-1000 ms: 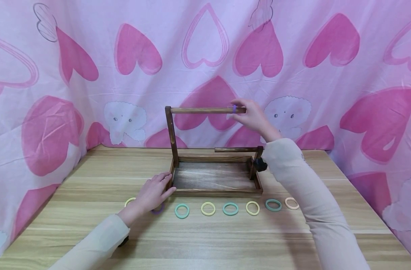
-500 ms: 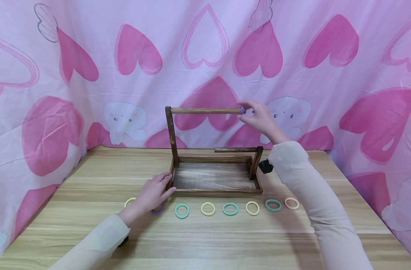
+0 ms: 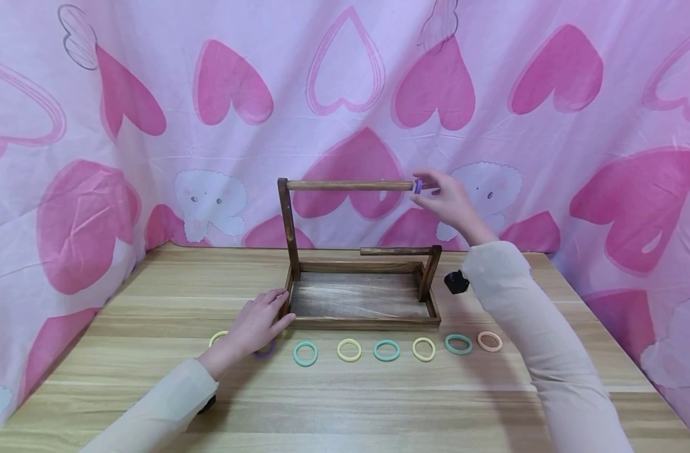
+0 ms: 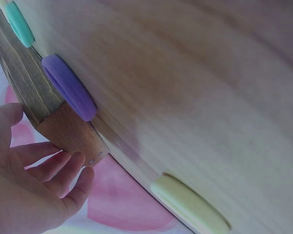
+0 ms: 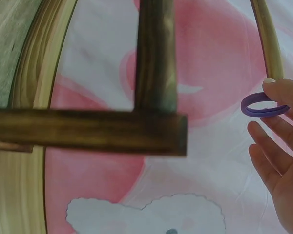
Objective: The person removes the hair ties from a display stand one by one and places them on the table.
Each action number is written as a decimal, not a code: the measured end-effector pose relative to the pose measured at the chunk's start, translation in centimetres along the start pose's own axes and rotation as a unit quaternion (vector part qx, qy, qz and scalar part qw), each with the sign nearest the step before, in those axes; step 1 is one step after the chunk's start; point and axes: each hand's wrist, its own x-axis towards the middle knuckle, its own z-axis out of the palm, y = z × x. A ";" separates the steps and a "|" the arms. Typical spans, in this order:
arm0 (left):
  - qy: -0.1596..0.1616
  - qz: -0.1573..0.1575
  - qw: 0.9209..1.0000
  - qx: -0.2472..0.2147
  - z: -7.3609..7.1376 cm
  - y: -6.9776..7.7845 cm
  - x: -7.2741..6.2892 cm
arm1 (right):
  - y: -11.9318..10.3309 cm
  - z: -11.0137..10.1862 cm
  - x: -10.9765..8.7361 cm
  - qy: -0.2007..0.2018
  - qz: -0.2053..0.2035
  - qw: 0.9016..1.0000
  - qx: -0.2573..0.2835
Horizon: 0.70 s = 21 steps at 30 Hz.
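A purple hair tie (image 3: 418, 187) is pinched between the thumb and fingers of my right hand (image 3: 448, 200), just beyond the free end of the upper wooden rod (image 3: 350, 185). In the right wrist view the same purple hair tie (image 5: 264, 105) appears as a flattened loop by the rod's tip. My left hand (image 3: 256, 322) rests with loosely extended fingers on the left end of the dark wooden rack (image 3: 367, 324). The left wrist view shows its fingertips against the rack's corner (image 4: 71, 129), near another purple hair tie (image 4: 69, 87) on the table.
Along the rack's front lie several hair ties, among them green (image 3: 306, 354), yellow (image 3: 349, 350) and peach (image 3: 489, 341). A shorter, lower rod (image 3: 395, 251) juts leftward from the rack's right post (image 3: 429, 274). A pink heart-print curtain (image 3: 231, 145) hangs behind the wooden table (image 3: 345, 409).
My right hand has moved right, sliding the purple hair tie along the upper rod and past its free end. The left hand has stayed on the rack.
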 end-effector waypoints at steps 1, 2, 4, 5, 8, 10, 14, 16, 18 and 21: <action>0.000 0.000 1.000 0.000 0.0 0.0 0.0 | 0.3 -0.1 -0.1 -0.003 0.002 1.000 0.008; 0.001 0.000 1.000 0.000 0.0 0.0 0.0 | 0.5 -0.1 -0.3 -0.006 0.005 1.000 0.014; 0.001 0.000 1.000 0.000 0.0 0.1 0.0 | 0.8 -0.3 -0.6 -0.009 0.008 1.000 0.025; 0.001 -0.001 1.000 0.000 -0.1 0.1 0.0 | 1.0 -0.3 -0.7 -0.010 0.009 1.000 0.025; 0.001 -0.001 1.000 0.001 -0.1 0.1 -0.1 | 1.4 -0.5 -1.2 -0.011 0.015 1.000 0.026; 0.002 0.000 1.000 0.000 -0.1 0.1 -0.1 | 1.7 -0.6 -1.5 -0.012 0.014 1.000 0.023; 0.003 0.001 1.000 0.001 -0.1 0.1 -0.1 | 2.1 -0.8 -2.1 -0.019 0.024 0.999 0.022; 0.003 0.001 1.000 0.002 -0.1 0.1 -0.1 | 2.4 -0.9 -2.5 -0.026 0.034 0.999 0.021; 0.003 0.000 1.000 0.002 -0.1 0.2 0.0 | 2.6 -0.9 -2.8 -0.031 0.042 0.998 0.024; 0.002 -0.002 1.000 0.000 -0.1 0.2 0.0 | 3.1 -1.1 -3.2 -0.038 0.049 0.998 0.023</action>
